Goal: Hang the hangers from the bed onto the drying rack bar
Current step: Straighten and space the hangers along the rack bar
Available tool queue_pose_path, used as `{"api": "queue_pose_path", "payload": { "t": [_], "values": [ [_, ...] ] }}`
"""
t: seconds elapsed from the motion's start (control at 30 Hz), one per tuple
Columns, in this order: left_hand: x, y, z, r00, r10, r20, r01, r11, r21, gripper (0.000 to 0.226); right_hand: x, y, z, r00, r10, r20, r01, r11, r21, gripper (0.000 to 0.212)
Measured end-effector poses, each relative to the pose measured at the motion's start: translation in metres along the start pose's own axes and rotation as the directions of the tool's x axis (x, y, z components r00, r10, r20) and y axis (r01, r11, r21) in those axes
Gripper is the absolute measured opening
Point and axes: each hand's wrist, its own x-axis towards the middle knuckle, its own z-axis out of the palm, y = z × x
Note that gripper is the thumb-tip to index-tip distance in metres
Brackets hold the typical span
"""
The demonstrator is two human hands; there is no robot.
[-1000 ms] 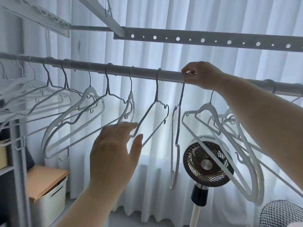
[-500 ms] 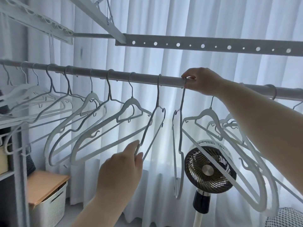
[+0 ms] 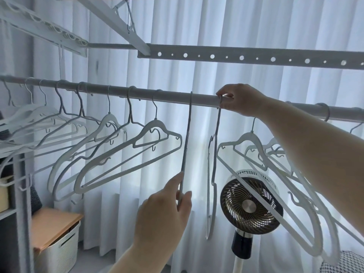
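Overhead, my right hand (image 3: 241,100) reaches up, pinching hanger hook (image 3: 219,113) at bar (image 3: 169,97); my left hand (image 3: 163,211), raised lower, pinches neighbouring hanger (image 3: 186,146) between thumb and fingers.

Facing pleated white curtains (image 3: 256,26) glowing with daylight across the whole background. Seeing a round fan (image 3: 251,203) standing low, right of centre, on a dark neck and white pole, showing bronze blades behind its grille. Spotting a white slotted bin (image 3: 59,251) sitting at lower left, carrying a wooden lid (image 3: 53,223), just beside a grey shelf unit (image 3: 19,213). Catching checked fabric (image 3: 348,263) peeking in at the bottom right corner.
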Motion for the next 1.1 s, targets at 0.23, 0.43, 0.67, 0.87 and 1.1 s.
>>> {"api": "queue_pose_path", "payload": {
  "t": [0.23,0.43,0.67,0.87,1.1],
  "values": [
    [-0.001,-0.001,0.003,0.999,0.045,-0.005,-0.044,0.998,0.033,0.042,0.0,-0.001,0.0,1.0,-0.002,-0.001,0.002,1.0,0.01,0.033],
    [-0.002,0.002,0.002,0.996,0.083,0.041,-0.086,0.995,0.06,0.049,0.0,-0.001,-0.001,1.0,-0.01,0.008,0.01,1.0,0.005,0.039],
    [0.001,-0.008,-0.012,0.936,0.297,-0.191,-0.256,0.943,0.213,0.046,0.0,-0.003,-0.006,0.999,-0.038,-0.008,0.038,0.999,0.013,0.043],
    [0.01,-0.011,-0.039,0.755,0.498,-0.427,-0.334,0.852,0.403,0.026,0.01,-0.023,-0.004,0.993,-0.109,-0.033,0.109,0.994,-0.019,0.043],
    [0.009,-0.029,-0.043,0.984,0.044,-0.17,0.016,0.942,0.334,0.045,0.023,-0.049,0.011,0.986,-0.159,0.056,0.163,0.983,-0.083,0.048]
  ]
}}
